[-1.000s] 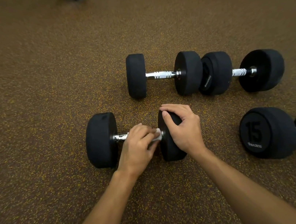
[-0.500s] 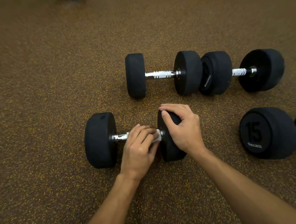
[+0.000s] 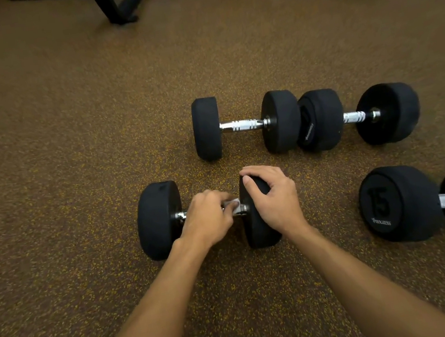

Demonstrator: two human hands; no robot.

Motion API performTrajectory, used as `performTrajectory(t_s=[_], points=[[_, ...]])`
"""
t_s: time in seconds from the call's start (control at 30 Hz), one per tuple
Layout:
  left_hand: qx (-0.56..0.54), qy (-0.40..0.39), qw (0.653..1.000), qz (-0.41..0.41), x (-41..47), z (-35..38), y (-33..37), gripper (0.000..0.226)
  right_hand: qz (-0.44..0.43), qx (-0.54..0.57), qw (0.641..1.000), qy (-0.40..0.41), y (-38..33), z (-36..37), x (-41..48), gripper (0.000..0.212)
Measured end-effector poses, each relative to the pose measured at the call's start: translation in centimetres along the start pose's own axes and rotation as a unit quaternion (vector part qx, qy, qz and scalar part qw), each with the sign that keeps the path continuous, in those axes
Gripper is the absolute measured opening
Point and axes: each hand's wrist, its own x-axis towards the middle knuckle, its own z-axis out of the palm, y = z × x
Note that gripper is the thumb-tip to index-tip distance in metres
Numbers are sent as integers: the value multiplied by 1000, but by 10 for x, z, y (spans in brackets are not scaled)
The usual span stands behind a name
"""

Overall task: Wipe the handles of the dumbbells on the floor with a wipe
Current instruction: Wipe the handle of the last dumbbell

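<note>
1. Four black dumbbells lie on a brown speckled floor (image 3: 74, 190), two in a farther row and two in a nearer row.
2. The near dumbbell (image 3: 160, 221) sits just below the centre of the frame, its metal handle running left to right between two round black ends.
3. The left hand (image 3: 209, 222) is curled over that handle, fingers pressed together around a small white wipe (image 3: 234, 204), which touches the bar close to the right-hand end.
4. Only a short bit of bare metal shows at the left of the hand, next to the left weight.
5. The right hand (image 3: 275, 203) rests on top of the right weight of the same dumbbell, fingers spread loosely over its rim, thumb on the inner face.
6. In the farther row, right of centre, a second dumbbell (image 3: 241, 125) lies with its shiny handle fully in sight.
7. A third dumbbell (image 3: 353, 117) lies just to its right, the two neighbouring weights touching or nearly so.
8. At the right edge, level with the hands, a fourth dumbbell (image 3: 400, 204) shows the number 15 on its end face; its far weight is cut off by the frame.
9. Along the top edge stand the dark feet of gym equipment (image 3: 119, 7).
10. Both bare forearms reach up from the bottom of the frame.
</note>
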Motion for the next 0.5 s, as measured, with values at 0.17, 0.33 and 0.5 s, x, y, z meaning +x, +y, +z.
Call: performTrajectory(t_s=[0.17,0.33,0.5], points=[[-45,34,998,-32,-15,-31,15,20,22,-32,997,-72,-15,-15,4,28],[-141,74,987,-15,-23,-62,46,17,27,-60,994,-90,-49,-50,-1,34],[-200,82,976,36,-23,-80,105,17,30,11,998,-45,-82,-108,-11,31]])
